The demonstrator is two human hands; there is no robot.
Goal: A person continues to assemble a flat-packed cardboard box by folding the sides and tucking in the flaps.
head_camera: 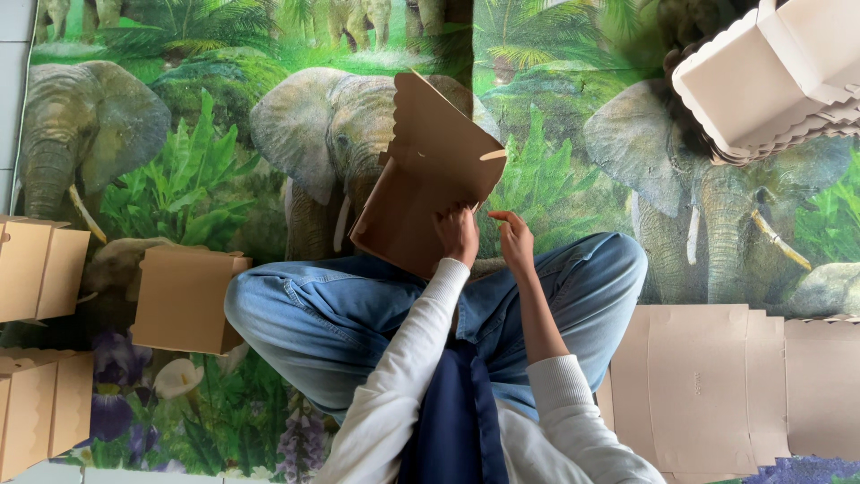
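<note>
Above the person's crossed legs, the left hand [458, 235] grips the near edge of a half-folded brown cardboard box [428, 175]; the right hand [517, 240] hovers beside, fingers loosely open. Probably light, stiff, crease-prone card: best held along the edges.

Brown cardboard box [421, 170], half-folded, tilted upright over lap, flap up.

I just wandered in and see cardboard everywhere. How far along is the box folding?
Done: folded brown boxes stand at the left, with nested white ones at the top right. In hand: the left hand grips a half-folded brown box, with the right hand beside it. Left: a stack of flat blanks at the right.
</note>
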